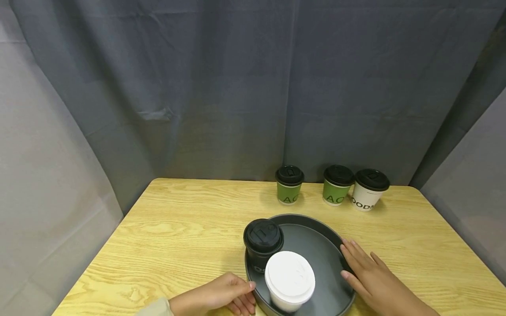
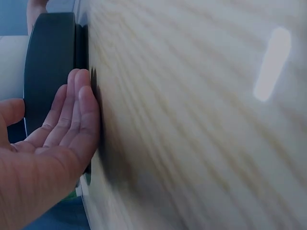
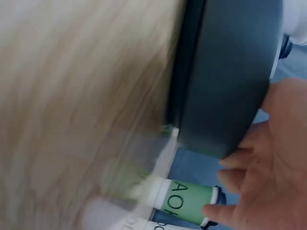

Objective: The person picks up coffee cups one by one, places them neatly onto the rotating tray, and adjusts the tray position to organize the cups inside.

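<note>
A round dark grey tray (image 1: pixel 328 245) lies on the table between both hands. In it stand a black lidded paper cup (image 1: pixel 264 239), at the left rim, and a white lidded paper cup (image 1: pixel 290 278) nearer the front. My left hand (image 1: pixel 221 295) grips the tray's left edge, thumb at the rim and fingers (image 2: pixel 72 110) against the outer wall. On the opposite side my right hand (image 1: pixel 373 278) rests straight, spread fingers (image 1: pixel 356 256) along the rim. In the right wrist view those fingertips meet the wall of the tray (image 3: pixel 225 81).
Along the back edge of the wooden table (image 1: pixel 178 228) stand a green cup (image 1: pixel 289 193), a second green cup (image 1: pixel 335 193) and a white cup (image 1: pixel 363 197), all with black lids. Grey curtains (image 1: pixel 229 87) hang behind and at both sides.
</note>
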Motion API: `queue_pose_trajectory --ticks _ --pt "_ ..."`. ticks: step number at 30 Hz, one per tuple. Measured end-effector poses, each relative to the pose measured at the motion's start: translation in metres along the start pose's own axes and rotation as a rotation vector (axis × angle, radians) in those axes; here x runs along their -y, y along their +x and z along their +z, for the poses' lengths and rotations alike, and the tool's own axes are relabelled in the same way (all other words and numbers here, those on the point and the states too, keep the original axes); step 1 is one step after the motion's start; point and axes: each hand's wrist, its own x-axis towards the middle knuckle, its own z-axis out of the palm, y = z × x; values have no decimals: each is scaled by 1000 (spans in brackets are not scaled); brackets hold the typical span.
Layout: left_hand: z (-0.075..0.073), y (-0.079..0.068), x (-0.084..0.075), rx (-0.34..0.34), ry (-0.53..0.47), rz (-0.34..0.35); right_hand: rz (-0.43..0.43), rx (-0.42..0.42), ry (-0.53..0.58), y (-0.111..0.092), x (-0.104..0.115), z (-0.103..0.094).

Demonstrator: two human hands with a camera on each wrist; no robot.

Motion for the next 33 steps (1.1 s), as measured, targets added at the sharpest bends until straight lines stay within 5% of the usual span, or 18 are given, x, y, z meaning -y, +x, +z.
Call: queue_pose_trajectory --ticks 11,21,27,33 --pt "-22 11 -4 -114 73 -28 86 61 -125 -20 15 7" --pt "-32 14 -6 -147 94 -33 62 -23 -224 -28 17 22" --pt "-24 6 -8 -137 69 -45 88 32 -109 -19 16 12" --pt "-8 1 -7 -46 18 -28 30 60 75 1 6 -7"
